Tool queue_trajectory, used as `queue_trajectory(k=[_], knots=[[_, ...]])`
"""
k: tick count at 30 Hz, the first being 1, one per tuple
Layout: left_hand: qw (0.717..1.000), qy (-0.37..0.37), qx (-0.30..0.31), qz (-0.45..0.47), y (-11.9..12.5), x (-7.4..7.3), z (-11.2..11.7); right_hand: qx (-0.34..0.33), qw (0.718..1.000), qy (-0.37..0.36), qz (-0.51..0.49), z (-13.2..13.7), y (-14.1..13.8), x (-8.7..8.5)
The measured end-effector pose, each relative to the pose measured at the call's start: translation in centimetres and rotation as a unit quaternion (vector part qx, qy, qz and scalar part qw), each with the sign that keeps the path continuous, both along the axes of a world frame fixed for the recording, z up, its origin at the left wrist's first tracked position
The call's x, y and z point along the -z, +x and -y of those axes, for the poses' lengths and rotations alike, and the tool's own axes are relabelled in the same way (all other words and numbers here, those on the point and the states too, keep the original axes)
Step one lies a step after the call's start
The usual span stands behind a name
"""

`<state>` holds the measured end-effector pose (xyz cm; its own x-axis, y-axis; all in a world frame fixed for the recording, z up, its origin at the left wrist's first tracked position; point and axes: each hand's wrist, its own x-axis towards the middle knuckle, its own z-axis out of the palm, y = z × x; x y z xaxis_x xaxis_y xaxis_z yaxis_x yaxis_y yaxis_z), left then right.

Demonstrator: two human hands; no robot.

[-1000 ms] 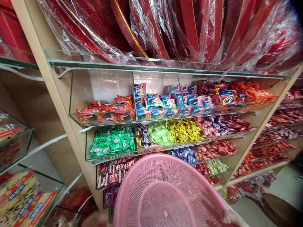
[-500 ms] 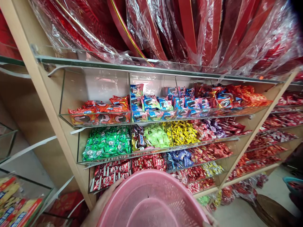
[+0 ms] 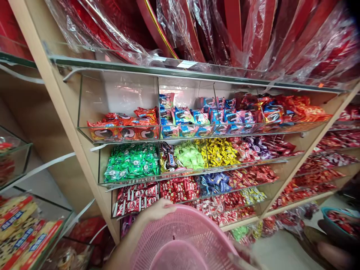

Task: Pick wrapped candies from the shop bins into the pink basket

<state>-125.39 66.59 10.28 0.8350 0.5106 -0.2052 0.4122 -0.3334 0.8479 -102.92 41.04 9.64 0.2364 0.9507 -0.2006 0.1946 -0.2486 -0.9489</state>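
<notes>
A pink plastic basket point(image 3: 174, 228) with perforated sides tilts toward me at the bottom centre, and its visible inside holds nothing. My left hand point(image 3: 159, 210) is closed over its upper left rim, just below the lower shelf of red candy packets point(image 3: 180, 188). On the basket's right side, my right hand point(image 3: 243, 258) grips the rim, smeared by motion and partly cut off by the lower edge. Ahead are glass-fronted shelves with green-wrapped candies point(image 3: 132, 162), pale green packets point(image 3: 189, 154) and yellow-wrapped candies point(image 3: 222, 152).
Orange point(image 3: 123, 127) and blue snack packs point(image 3: 182, 116) fill the upper shelf. Red items in clear plastic point(image 3: 191, 30) overhang it. Biscuit packs point(image 3: 19, 221) sit at lower left. A teal basin point(image 3: 327, 215) with red packets stands at right. A wooden upright point(image 3: 64, 123) borders the shelves.
My left hand has come up over the basket's rim and shows more. The basket has shifted slightly right. The view has turned a little, so the shelves appear higher and further right.
</notes>
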Motion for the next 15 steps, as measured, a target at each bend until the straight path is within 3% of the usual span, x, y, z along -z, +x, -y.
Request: queue_trajectory(k=[4,6,8,12,15], knots=[[1.0,0.011,0.003,-0.005,0.5,-0.3,0.8,0.024,0.978,0.108,0.179,-4.8,2.5,-7.5],[1.0,0.023,-0.002,-0.007,0.6,-0.8,1.0,0.045,0.942,0.179,0.281,-8.7,3.0,-11.2],[0.999,0.033,-0.007,-0.002,0.6,-1.2,1.0,0.071,0.898,0.197,0.388,-12.8,2.8,-14.0],[0.999,0.039,-0.017,0.009,0.3,-1.6,0.8,0.106,0.81,0.094,0.569,-18.4,1.1,-16.2],[0.999,0.044,-0.028,0.016,-0.1,-1.5,0.6,0.115,0.776,0.033,0.619,-20.1,-0.1,-16.3]])
